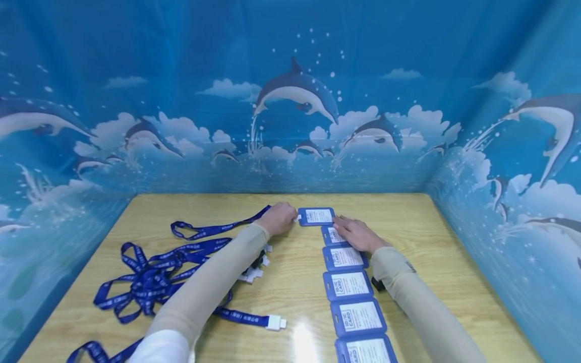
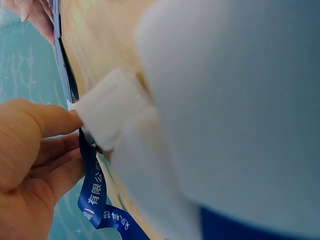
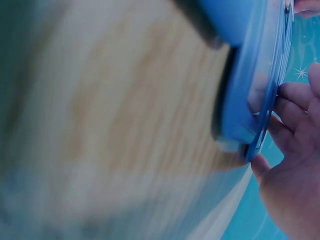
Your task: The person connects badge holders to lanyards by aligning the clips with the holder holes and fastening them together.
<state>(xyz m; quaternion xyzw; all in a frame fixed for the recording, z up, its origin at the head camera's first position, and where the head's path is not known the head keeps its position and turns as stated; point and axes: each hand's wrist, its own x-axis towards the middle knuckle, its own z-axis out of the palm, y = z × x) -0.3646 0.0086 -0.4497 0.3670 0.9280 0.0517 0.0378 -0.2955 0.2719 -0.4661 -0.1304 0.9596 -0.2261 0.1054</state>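
A blue ID card holder lies crosswise at the far end of a column of similar holders. To its left, my left hand pinches the white end of a dark blue lanyard close to the holder's slot. The lanyard's printed strap hangs beside those fingers in the left wrist view. My right hand lies over the second card holder, partly covering it, with fingertips at the far holder's right edge. In the right wrist view its fingers touch the holders' edges.
Several card holders run down the table toward me. A tangled pile of blue lanyards lies at left, partly under my left forearm. One lanyard's white clip lies nearer. A dolphin-print curtain borders the wooden table.
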